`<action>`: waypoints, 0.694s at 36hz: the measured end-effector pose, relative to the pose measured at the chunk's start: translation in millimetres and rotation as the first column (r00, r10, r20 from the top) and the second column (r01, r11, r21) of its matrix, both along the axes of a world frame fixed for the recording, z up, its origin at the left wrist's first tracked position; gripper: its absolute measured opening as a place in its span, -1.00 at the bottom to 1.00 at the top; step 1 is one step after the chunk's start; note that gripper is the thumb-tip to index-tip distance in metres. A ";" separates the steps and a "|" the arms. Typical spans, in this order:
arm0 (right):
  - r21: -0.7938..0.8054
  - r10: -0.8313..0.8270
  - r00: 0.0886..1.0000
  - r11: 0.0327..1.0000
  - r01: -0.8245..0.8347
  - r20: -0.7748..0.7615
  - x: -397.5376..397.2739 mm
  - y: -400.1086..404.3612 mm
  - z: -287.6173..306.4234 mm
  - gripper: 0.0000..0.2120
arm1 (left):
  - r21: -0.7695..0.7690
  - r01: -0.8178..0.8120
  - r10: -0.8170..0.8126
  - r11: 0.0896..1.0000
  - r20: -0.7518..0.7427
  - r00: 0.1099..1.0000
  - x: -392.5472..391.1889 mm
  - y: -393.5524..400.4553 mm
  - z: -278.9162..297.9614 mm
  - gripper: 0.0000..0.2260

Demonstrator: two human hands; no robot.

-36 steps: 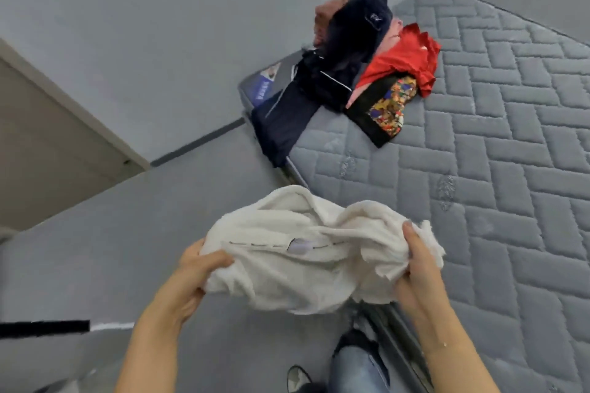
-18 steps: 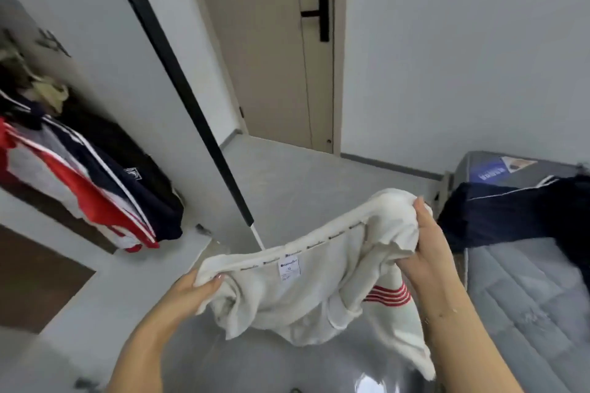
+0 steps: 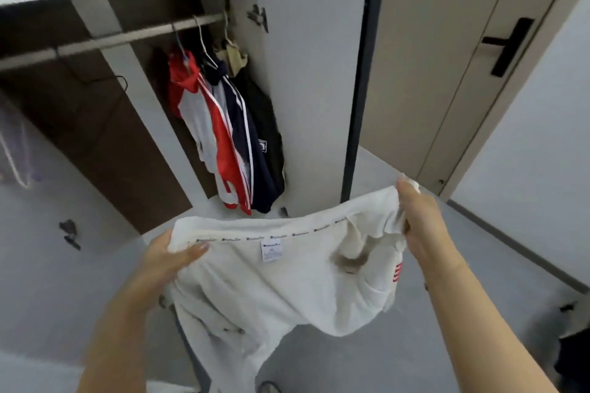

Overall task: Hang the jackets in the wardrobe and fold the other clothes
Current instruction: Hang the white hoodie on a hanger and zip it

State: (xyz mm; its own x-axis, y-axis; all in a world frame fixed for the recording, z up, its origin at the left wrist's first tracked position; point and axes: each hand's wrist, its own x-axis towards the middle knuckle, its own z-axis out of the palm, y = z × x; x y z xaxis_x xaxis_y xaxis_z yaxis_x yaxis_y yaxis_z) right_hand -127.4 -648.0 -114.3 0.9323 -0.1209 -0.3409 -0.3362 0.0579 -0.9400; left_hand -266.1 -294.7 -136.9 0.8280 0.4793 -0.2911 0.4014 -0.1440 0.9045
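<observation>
Hanging is likely the step in hand: the person faces the open wardrobe (image 3: 95,80) w/ a white jacket (image 3: 274,284) stretched between both hands at about waist height, well short of the rail (image 3: 105,41). Three garments already hang at the rail's right end: red/white (image 3: 210,124), navy (image 3: 245,150) and black (image 3: 268,124). A bare dark hanger (image 3: 95,80) sits on the rail left of them, apart from the group, so that's probably the one to use.

To do it well: keep the collar band taut & level so the neck opening stays readable, label (image 3: 270,250) facing up as now. One hand will need to let go to fetch the hanger; the other should bunch the collar so the body doesn't drop to the floor (image 3: 447,265). Feed one shoulder at a time, then check the sleeves aren't twisted, as the lower cloth hangs crumpled and one sleeve w/ red stripes (image 3: 397,273) is folded in near the right hand.

Left hand (image 3: 169,262): forearm reaching fwd, thumb laid over the collar's left end, fingers under, pinching cloth. Right hand (image 3: 421,226): raised higher, back of hand to camera, fingers curled round a bunch of collar/shoulder cloth. Both closed tight on the jacket; nothing else held.
</observation>
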 end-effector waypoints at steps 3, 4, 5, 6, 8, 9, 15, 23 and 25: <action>-0.087 0.086 0.991 0.993 -0.077 0.103 19.4 49.1 3.6 -0.56 | -0.048 -0.079 0.081 0.996 0.061 0.995 6.9 25.8 -2.6 -0.58; -0.099 0.114 0.985 0.990 -0.102 0.127 25.1 65.6 5.2 -0.55 | -0.085 -0.119 0.127 0.989 0.095 0.987 10.7 31.9 -2.9 -0.61; -0.107 0.135 0.980 0.987 -0.120 0.144 30.5 81.3 6.8 -0.56 | -0.125 -0.157 0.172 0.980 0.119 0.978 15.2 37.4 -2.9 -0.65; -0.113 0.151 0.975 0.985 -0.133 0.162 35.9 96.5 8.7 -0.56 | -0.155 -0.188 0.209 0.970 0.129 0.969 20.4 42.7 -1.6 -0.69; -0.119 0.185 0.963 0.979 -0.164 0.198 45.7 124.4 9.9 -0.58 | -0.188 -0.214 0.242 0.959 0.142 0.960 29.5 53.5 4.3 -0.76; -0.121 0.206 0.956 0.975 -0.184 0.211 50.0 137.3 9.5 -0.61 | -0.207 -0.206 0.241 0.956 0.158 0.958 32.7 58.5 8.4 -0.78; -0.197 0.342 0.915 0.933 -0.303 0.215 85.4 209.8 -9.2 -0.60 | -0.288 -0.229 0.304 0.930 0.250 0.919 45.0 95.5 33.3 -0.75; -0.192 0.635 0.757 0.771 -0.607 0.156 153.1 334.6 -43.9 -0.70 | -0.383 -0.418 0.539 0.824 0.302 0.786 85.1 164.6 58.3 -0.78; -0.222 0.685 0.716 0.725 -0.652 0.134 172.2 368.1 -56.9 -0.70 | -0.403 -0.478 0.604 0.781 0.293 0.741 96.0 180.5 60.3 -0.79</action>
State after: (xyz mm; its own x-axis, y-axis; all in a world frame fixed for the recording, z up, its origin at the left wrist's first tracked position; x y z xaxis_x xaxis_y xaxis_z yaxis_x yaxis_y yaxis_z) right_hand 44.8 -279.9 -171.1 0.8317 0.5262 -0.1775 -0.0445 -0.2554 -0.9658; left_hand -170.1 -114.2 -76.6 0.5220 0.8285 -0.2028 -0.0608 0.2733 0.9600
